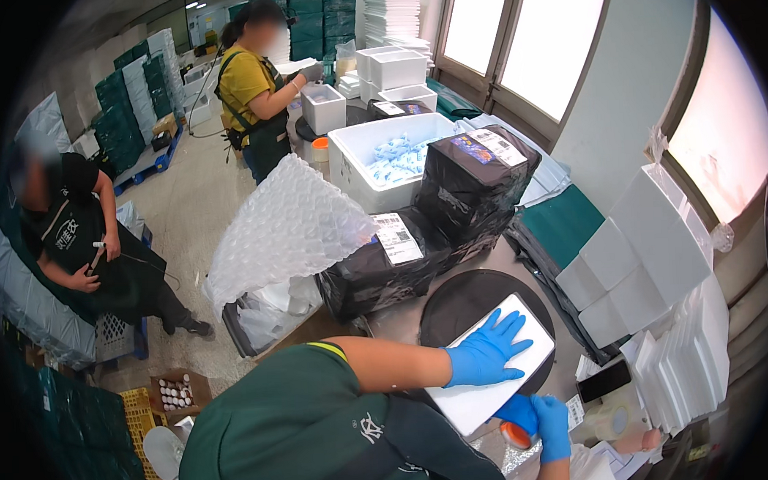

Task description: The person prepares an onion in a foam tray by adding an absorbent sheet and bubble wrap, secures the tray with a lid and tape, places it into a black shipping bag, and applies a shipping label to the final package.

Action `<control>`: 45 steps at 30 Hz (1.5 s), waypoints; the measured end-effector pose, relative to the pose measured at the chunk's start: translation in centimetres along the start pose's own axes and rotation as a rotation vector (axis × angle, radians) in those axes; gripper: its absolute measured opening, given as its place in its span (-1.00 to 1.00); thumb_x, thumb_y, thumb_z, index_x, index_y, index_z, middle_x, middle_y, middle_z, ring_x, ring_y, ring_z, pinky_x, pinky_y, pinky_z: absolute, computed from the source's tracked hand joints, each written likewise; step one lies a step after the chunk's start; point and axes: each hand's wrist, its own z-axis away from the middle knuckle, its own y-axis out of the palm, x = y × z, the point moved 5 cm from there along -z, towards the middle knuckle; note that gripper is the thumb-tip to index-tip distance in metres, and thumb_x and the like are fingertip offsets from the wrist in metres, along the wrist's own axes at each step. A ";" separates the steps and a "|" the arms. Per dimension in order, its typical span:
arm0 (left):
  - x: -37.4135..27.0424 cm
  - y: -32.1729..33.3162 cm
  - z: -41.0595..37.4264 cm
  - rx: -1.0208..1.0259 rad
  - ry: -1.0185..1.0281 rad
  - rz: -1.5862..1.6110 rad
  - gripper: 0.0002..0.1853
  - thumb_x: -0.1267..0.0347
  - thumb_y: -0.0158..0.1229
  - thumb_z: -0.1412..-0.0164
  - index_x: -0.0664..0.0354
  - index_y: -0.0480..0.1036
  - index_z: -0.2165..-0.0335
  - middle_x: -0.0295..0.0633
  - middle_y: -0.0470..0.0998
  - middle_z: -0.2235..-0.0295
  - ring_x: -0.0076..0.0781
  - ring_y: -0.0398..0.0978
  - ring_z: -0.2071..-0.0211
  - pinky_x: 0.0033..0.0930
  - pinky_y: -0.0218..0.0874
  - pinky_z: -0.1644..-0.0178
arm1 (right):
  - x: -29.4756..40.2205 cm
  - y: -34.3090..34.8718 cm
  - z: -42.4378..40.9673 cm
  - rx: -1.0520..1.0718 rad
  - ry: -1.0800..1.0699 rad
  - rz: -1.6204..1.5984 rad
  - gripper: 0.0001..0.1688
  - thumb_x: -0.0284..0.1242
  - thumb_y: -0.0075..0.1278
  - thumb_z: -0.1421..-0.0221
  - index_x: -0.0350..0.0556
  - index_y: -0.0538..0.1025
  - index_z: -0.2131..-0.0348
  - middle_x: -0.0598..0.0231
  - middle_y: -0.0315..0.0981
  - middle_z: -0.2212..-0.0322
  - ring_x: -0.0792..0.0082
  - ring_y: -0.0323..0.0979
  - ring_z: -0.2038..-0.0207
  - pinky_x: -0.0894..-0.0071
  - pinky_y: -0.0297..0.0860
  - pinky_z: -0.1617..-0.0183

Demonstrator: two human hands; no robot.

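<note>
My left hand [489, 350], in a blue glove, lies flat with spread fingers on a white foam box lid [456, 407]. Whether a box body stands beneath the lid I cannot tell. Part of a black round turntable [468, 300] shows under and behind it. At the near edge of the lid, my right hand [550, 418], also gloved in blue, is closed around a blue hand-held tape dispenser [517, 413]. An orange ring [515, 435] shows at the dispenser's lower side; my fingers hide its handle.
Black-wrapped parcels [385, 265] with labels stand beyond the turntable, near a foam box of ice packs [397, 160]. Bubble wrap [288, 224] rises at left. Stacked foam sheets [673, 357] and a phone [604, 382] lie right. Two co-workers [252, 92] stand farther off.
</note>
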 end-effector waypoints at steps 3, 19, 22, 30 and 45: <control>0.5 0.0 0.1 -0.053 0.021 -0.023 -0.28 -0.08 -0.12 -0.16 0.09 0.13 -0.17 0.19 -0.11 -0.23 0.10 -0.29 -0.28 0.14 -0.58 -0.29 | -0.5 0.5 -2.1 0.097 0.155 -0.238 -0.59 -0.26 0.09 0.04 -0.35 0.51 0.54 0.10 0.42 0.68 0.36 0.38 0.59 0.32 0.29 0.45; 0.0 0.3 -0.6 -0.016 -0.041 -0.041 -0.30 -0.11 -0.15 -0.17 0.02 0.15 -0.17 0.22 -0.12 -0.22 0.15 -0.24 -0.26 0.15 -0.52 -0.28 | -1.6 -2.5 10.5 -0.460 0.148 0.365 -0.71 -0.29 0.04 -0.01 -0.18 0.44 0.54 0.16 0.41 0.64 0.27 0.36 0.60 0.34 0.29 0.46; 0.0 0.4 -0.7 -0.027 -0.044 -0.036 -0.30 -0.11 -0.16 -0.17 0.03 0.15 -0.17 0.23 -0.10 -0.22 0.15 -0.23 -0.26 0.16 -0.52 -0.28 | -3.5 1.5 11.6 0.022 0.268 0.664 -0.81 -0.33 -0.01 0.00 -0.07 0.50 0.49 0.14 0.45 0.55 0.09 0.44 0.41 0.22 0.34 0.27; -0.3 0.4 -0.7 -0.012 -0.071 -0.041 -0.30 -0.08 -0.14 -0.17 0.05 0.14 -0.17 0.23 -0.09 -0.21 0.16 -0.22 -0.26 0.17 -0.52 -0.27 | 0.4 2.8 1.5 -0.499 0.010 -0.794 -0.68 -0.38 -0.10 -0.15 -0.23 0.37 0.15 0.26 0.33 0.25 0.39 0.32 0.17 0.44 0.23 0.06; 8.9 -1.7 -5.1 -0.380 -0.323 0.527 -0.12 0.09 0.27 0.04 0.13 0.06 -0.18 0.12 0.08 -0.15 0.04 0.00 -0.20 -0.06 -0.17 -0.24 | 3.2 2.4 -7.0 -0.445 -0.159 -0.755 -0.47 -0.27 -0.14 -0.22 -0.32 0.27 -0.03 0.16 0.30 0.08 0.36 0.27 0.03 0.36 0.20 -0.08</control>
